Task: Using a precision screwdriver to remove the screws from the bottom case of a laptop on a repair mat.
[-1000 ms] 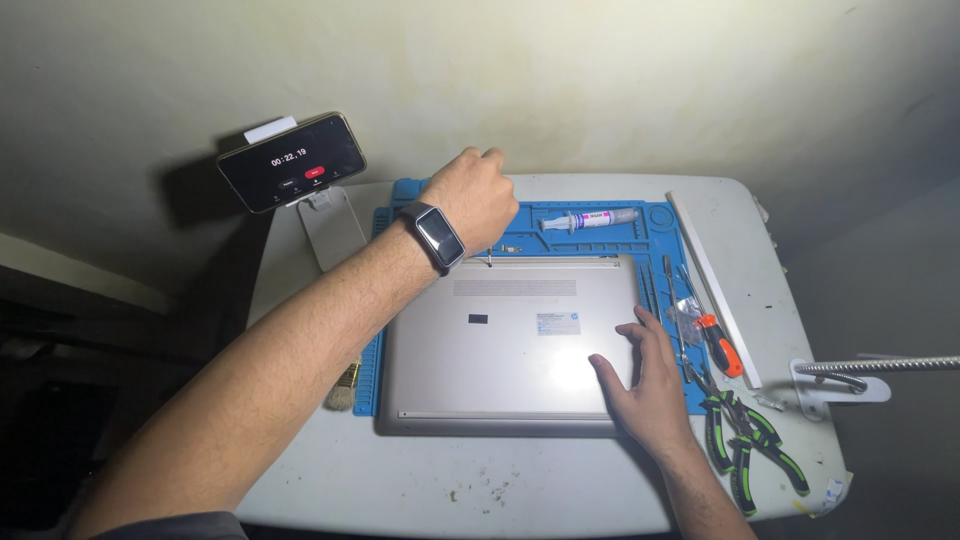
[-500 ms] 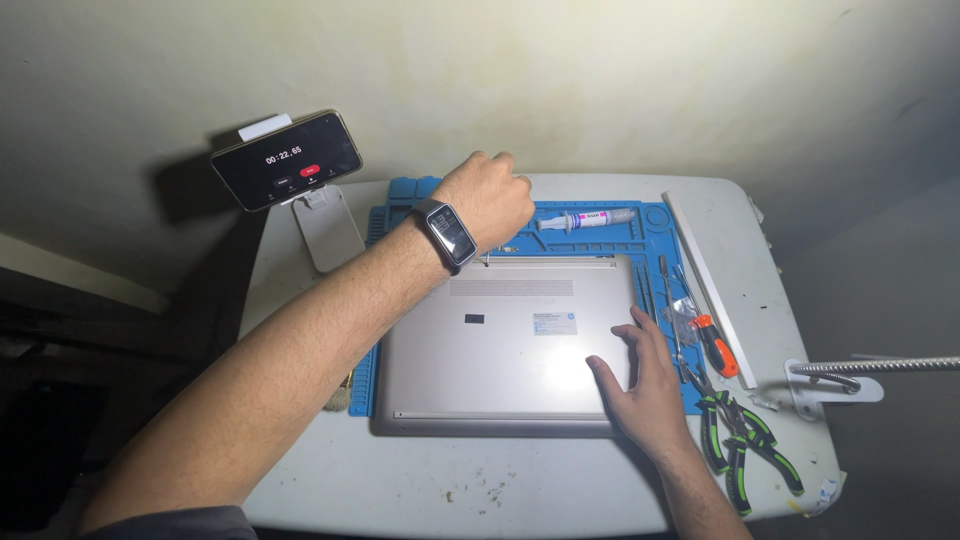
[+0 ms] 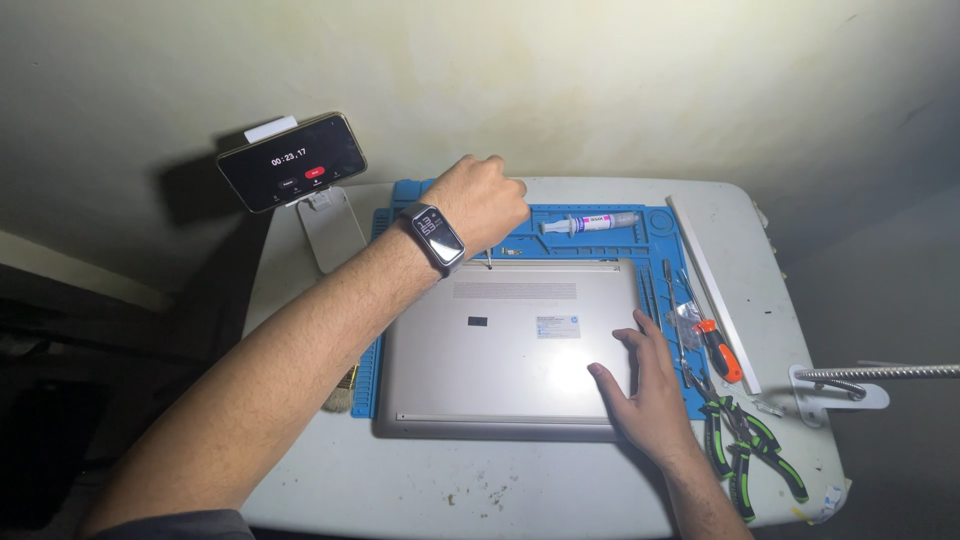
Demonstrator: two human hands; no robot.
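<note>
Head view, looking down on a small white table point(image 3: 520, 490): a silver laptop point(image 3: 510, 345) is lying bottom-up on a blue work mat point(image 3: 655, 245), its long axis running left to right across the table. The left hand point(image 3: 480, 203) is reaching over the laptop's far edge, fingers curled and pinching what looks like a thin tool shaft point(image 3: 489, 260) standing at that edge, near the left corner; the tip is too small to make out. The right hand point(image 3: 645, 385) is lying flat and open on the case near its right side, bracing it. So the far edge is sitting right under the left hand, well away from the right one.

Beside the mat, a syringe point(image 3: 590, 223), an orange-handled screwdriver point(image 3: 722, 350) and green pliers point(image 3: 745, 450) are resting untouched.

Compared with a second ago, the left hand has drawn slightly toward the laptop; the right hand is staying where it was.
</note>
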